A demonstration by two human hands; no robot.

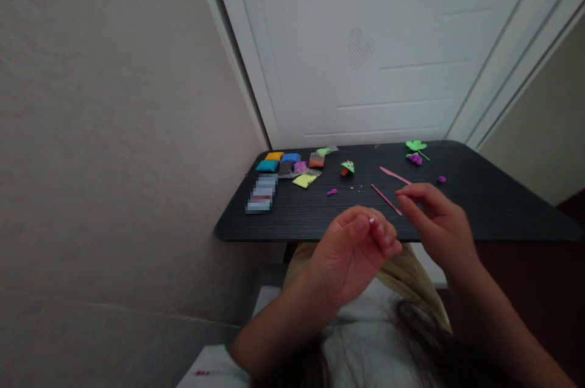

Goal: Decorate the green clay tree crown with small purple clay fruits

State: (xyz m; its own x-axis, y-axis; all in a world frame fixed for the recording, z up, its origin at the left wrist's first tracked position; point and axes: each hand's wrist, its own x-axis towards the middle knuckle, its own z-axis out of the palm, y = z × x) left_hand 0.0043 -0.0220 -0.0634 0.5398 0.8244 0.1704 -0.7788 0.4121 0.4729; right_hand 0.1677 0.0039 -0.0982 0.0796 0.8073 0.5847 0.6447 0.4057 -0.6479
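Observation:
My left hand (350,254), palm up above the table's front edge, pinches a tiny purple clay piece (373,222) with a pale spot on it. To its right my right hand (441,226) is raised with thumb and index fingertip together; whatever they hold, if anything, is too small to make out. Beyond the hands lie a pink modelling stick (386,200) and a pink modelling knife (395,175). A purple clay bit (332,192) and pale yellow crumbs (359,189) rest farther left, near a small clay mushroom (347,168) with a green, spotted cap.
Several clay packets (287,167) in various colours cluster at the table's back left, with a blurred rectangular item (262,194) in front. At the back right are a green clay leaf shape (415,146), purple clay balls (415,159) and a lone purple ball (442,179). A white door (365,89) stands behind.

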